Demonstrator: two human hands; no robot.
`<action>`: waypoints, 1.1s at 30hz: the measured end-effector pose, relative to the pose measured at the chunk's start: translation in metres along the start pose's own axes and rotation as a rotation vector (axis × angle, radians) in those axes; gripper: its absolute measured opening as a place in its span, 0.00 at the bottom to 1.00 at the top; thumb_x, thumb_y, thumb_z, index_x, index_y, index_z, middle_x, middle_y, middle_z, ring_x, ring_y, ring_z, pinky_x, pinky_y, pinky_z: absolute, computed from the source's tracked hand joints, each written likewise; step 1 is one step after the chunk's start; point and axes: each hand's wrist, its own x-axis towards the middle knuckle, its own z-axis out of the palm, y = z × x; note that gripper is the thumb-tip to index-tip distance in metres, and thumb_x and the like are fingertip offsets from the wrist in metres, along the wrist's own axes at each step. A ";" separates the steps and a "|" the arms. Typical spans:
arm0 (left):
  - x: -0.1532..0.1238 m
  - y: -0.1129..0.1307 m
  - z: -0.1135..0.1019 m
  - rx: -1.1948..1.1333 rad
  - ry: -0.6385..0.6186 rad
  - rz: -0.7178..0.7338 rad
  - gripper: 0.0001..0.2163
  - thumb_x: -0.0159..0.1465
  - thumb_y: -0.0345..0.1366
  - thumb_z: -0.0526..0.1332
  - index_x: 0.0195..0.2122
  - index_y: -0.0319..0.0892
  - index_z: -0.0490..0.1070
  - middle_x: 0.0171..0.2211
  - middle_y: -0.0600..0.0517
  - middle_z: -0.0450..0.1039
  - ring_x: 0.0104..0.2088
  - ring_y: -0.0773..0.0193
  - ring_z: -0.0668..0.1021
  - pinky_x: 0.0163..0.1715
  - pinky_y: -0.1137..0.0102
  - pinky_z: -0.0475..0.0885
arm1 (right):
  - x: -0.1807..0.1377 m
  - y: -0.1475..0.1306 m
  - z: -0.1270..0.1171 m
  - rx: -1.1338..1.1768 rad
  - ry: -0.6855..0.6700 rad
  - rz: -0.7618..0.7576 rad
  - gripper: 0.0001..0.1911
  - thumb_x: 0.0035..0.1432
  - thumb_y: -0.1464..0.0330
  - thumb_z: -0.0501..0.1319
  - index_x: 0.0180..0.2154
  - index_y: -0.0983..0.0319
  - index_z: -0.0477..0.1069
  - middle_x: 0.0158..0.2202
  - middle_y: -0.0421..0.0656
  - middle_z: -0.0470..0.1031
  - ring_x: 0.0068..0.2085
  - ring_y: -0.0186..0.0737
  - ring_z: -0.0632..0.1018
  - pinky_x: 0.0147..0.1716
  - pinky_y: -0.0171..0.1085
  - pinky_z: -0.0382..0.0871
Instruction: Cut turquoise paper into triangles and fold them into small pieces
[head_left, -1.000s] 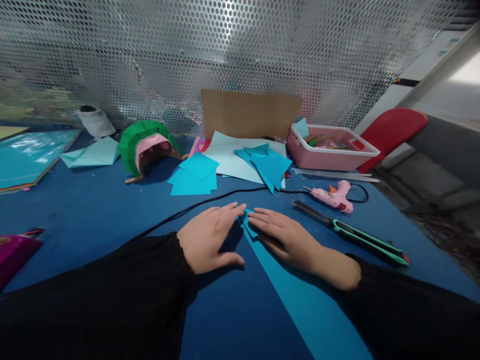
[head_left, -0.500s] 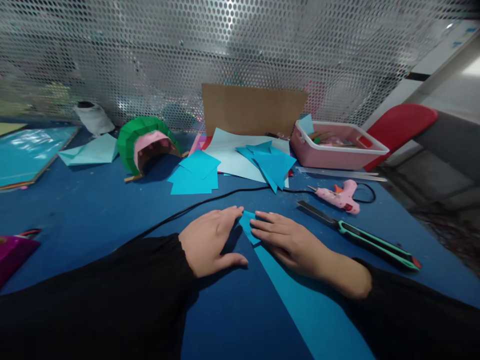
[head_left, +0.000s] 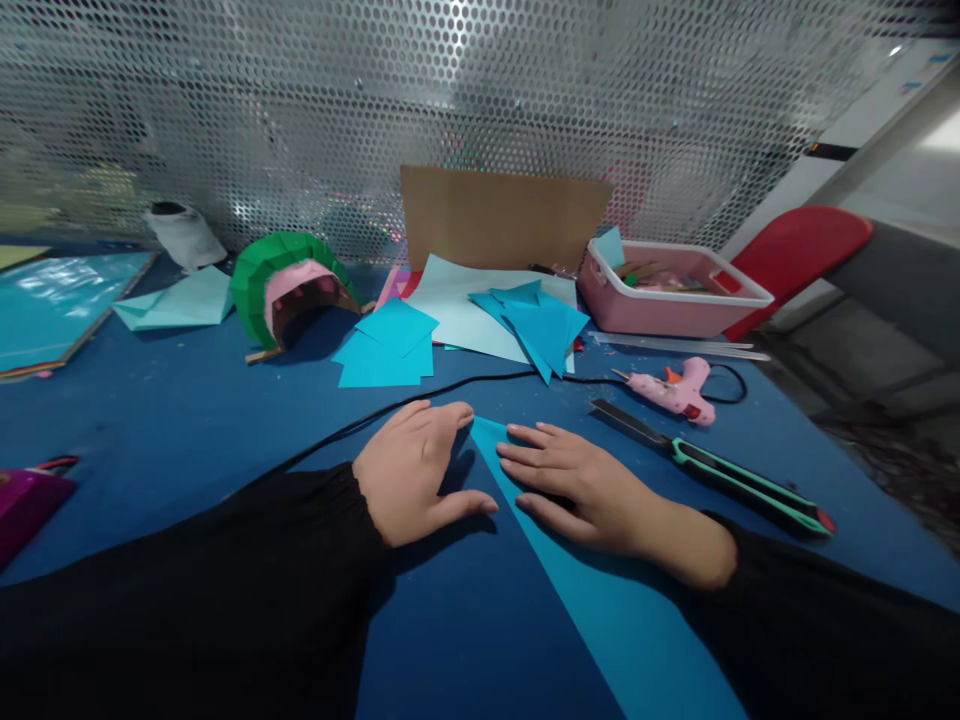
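Note:
A large sheet of teal paper (head_left: 600,610) lies on the blue table (head_left: 172,430) in front of me, its far corner pointing away between my hands. My left hand (head_left: 416,470) lies flat with fingers stretched out, its fingertips at the paper's far corner and left edge. My right hand (head_left: 581,485) rests flat on the sheet, fingers spread and pointing left. Neither hand grips anything. Black sleeves cover both arms.
Long scissors (head_left: 720,475) and a pink glue gun (head_left: 667,388) with a black cord lie to the right. Behind are cut teal pieces (head_left: 390,345), a pink tray (head_left: 671,300), cardboard (head_left: 502,215), a green and pink paper model (head_left: 289,285) and a perforated metal screen.
The small folded tip at the paper's far corner now lies flat as a plain point. Both hands shifted slightly and my left fingers moved toward the corner.

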 end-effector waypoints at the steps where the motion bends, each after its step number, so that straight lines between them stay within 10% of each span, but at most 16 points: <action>1: 0.000 0.001 -0.001 -0.009 -0.008 0.019 0.35 0.58 0.60 0.56 0.56 0.36 0.56 0.51 0.36 0.70 0.51 0.45 0.74 0.52 0.49 0.63 | 0.000 0.000 0.000 0.000 -0.005 0.002 0.19 0.63 0.67 0.55 0.54 0.60 0.70 0.56 0.48 0.71 0.61 0.50 0.66 0.58 0.56 0.59; 12: -0.005 0.012 0.001 -0.023 -0.253 0.081 0.40 0.58 0.61 0.54 0.61 0.35 0.52 0.63 0.32 0.54 0.63 0.46 0.61 0.60 0.50 0.53 | -0.001 0.002 0.001 -0.009 0.005 -0.017 0.19 0.63 0.67 0.55 0.55 0.59 0.69 0.56 0.48 0.71 0.61 0.48 0.65 0.59 0.55 0.57; 33: -0.008 0.013 0.006 0.010 -0.180 0.021 0.43 0.53 0.67 0.53 0.58 0.34 0.56 0.64 0.30 0.52 0.65 0.44 0.55 0.61 0.50 0.52 | -0.003 0.002 0.003 -0.073 -0.036 -0.029 0.19 0.65 0.66 0.52 0.55 0.60 0.68 0.57 0.44 0.69 0.62 0.46 0.63 0.60 0.53 0.57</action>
